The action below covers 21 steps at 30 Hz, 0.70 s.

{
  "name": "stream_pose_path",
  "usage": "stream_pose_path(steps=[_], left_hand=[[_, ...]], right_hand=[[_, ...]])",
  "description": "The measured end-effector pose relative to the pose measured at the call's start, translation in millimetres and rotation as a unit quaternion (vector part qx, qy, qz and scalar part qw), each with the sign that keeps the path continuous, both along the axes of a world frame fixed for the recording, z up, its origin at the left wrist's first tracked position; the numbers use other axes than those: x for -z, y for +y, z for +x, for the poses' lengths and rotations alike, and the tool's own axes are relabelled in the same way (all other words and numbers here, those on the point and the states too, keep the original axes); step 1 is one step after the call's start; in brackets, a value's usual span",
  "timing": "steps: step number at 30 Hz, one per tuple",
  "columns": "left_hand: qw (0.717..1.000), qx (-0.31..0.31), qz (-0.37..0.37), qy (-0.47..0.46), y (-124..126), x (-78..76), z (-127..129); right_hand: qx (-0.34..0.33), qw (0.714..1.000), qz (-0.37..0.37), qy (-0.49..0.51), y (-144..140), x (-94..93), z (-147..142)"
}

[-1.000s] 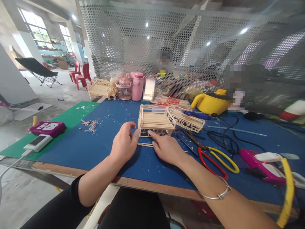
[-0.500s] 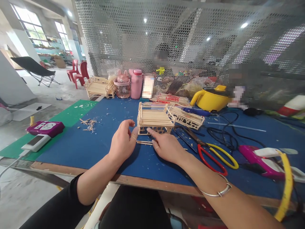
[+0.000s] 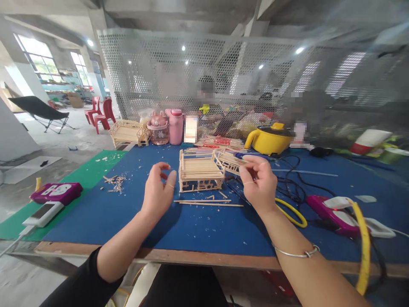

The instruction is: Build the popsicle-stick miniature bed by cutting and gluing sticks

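Note:
A small bed-like frame of thin wooden sticks stands upright on the blue mat. Just left of it, apart from it, is my left hand, open with curved fingers and nothing in it. My right hand is to the frame's right, fingers bent and apart, in front of a second stick-built piece and a long blue tool, both of which it partly covers. Whether it touches them is hard to see. Two long thin sticks lie before the frame, beside small offcuts.
Scissors with a yellow handle loop lie beyond my right wrist, near black cables and a purple power strip. A yellow pot, pink bottle and another stick model stand at the back. Scraps lie left.
My right hand has left the front of the stick frame and moved right, towards the blue tool. My left hand has drawn slightly away from the frame. The view has tilted up.

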State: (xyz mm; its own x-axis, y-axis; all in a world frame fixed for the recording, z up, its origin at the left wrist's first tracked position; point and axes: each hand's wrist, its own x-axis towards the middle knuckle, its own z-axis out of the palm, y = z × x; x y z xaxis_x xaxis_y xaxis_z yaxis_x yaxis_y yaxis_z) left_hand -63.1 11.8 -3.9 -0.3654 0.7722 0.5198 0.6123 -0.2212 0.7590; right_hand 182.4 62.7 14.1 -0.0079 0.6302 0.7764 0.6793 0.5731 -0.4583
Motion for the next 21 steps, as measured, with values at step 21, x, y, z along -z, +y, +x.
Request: stream_pose_path(steps=[21], left_hand=[[0.959, 0.257, 0.048, 0.107, 76, 17.4, -23]], right_hand=[[0.118, 0.831, -0.375, -0.393, 125, -48.3, 60]])
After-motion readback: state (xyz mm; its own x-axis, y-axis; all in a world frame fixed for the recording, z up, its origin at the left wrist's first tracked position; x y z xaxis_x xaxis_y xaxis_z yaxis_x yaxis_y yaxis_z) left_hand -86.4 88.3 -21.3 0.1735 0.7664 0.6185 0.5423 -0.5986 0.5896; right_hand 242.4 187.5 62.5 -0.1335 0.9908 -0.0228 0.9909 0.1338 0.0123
